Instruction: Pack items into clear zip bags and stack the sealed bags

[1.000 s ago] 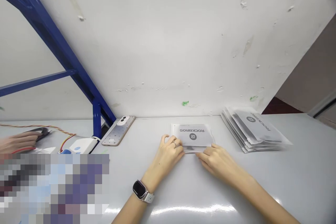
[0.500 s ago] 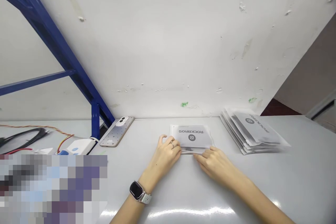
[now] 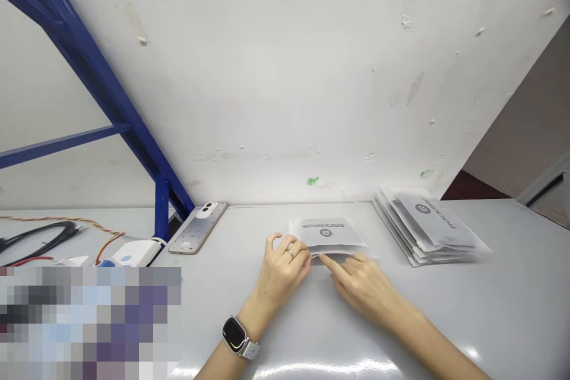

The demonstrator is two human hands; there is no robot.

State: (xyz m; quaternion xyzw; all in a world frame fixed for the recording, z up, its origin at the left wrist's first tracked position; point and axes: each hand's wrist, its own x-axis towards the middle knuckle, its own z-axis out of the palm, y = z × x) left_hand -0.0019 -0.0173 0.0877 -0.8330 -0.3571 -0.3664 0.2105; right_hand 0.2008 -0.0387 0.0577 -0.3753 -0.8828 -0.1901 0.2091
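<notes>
A frosted plastic zip bag (image 3: 356,236) with a grey ROCKBROS print, upside down from my side, lies in front of me near the wall. My left hand (image 3: 285,267), with a ring and a watch on the wrist, is closed on the bag's near left corner. At the near edge, my right hand (image 3: 365,285) has one finger stretched along the rim toward my left fingertips, its other fingers bent over the near right part. Between the hands the near edge bows upward, showing a dark gap. My thumbs are mostly hidden.
A stack of similar ROCKBROS bags (image 3: 427,225) sits to the right against the wall. On the left are a phone (image 3: 198,228), a blue metal frame (image 3: 111,95), a white power strip (image 3: 136,252) and loose cables (image 3: 44,240). A blurred patch covers the lower left.
The bag's near edge has risen and bowed open. My right finger has slid left along it, closer to my left hand. The view has tilted slightly.
</notes>
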